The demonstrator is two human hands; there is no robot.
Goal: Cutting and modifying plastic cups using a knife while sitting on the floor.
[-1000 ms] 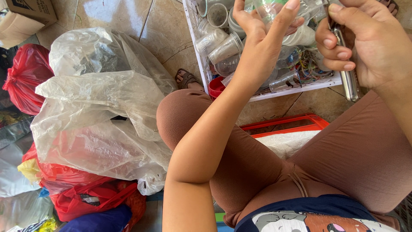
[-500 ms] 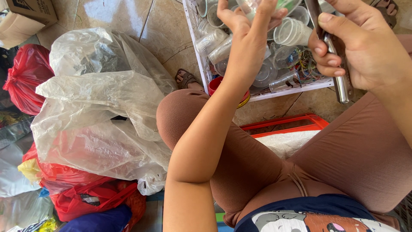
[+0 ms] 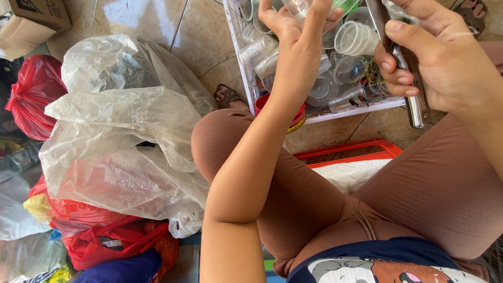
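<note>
Both hands (image 3: 298, 47) higher than before

We see a tiled floor (image 3: 157, 21) carrying a white crate (image 3: 238, 63) of clear cups. Beside it, clear plastic bags (image 3: 120, 141), red bags (image 3: 31, 94), a cardboard box (image 3: 36, 15).

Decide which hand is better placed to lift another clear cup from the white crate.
Left, probably. The left hand hovers over the clear cups in the white crate; the right hand is wrapped around a metal tool.

Glossy beige tiled floor (image 3: 157, 21), daylight glare, bags piled left.
</note>
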